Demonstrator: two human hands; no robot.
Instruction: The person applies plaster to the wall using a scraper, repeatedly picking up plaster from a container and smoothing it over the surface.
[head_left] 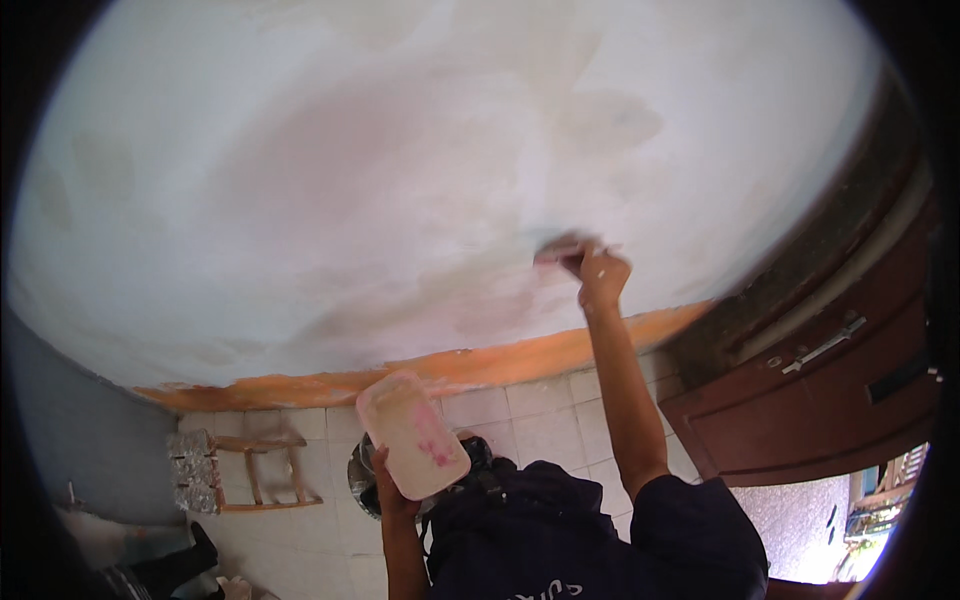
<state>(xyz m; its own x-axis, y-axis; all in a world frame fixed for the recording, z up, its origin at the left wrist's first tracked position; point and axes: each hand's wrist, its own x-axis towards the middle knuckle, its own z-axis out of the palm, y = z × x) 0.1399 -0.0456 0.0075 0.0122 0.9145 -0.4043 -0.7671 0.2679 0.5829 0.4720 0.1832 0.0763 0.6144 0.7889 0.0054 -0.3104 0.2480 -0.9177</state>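
Observation:
My right hand [605, 277] is raised against the wall [400, 170], closed around a flat putty knife [562, 250] blurred by motion. Its blade lies at or close to the wall surface, which is whitish with uneven pinkish and grey patches. White specks dot the back of this hand. Lower down, my left hand [395, 490] grips the edge of a shallow pink rectangular tray [366, 408]. The tray is tilted, and pale paste with brighter pink smears covers its inside.
An orange strip [500, 362] runs along the wall's foot, above the tiled floor [540, 398]. Behind the tray stands a dark round bucket [358, 478], partly hidden. A wooden frame [265, 475] is at left, a brown door [810, 410] at right. Dark clothing [165, 572] shows lower left.

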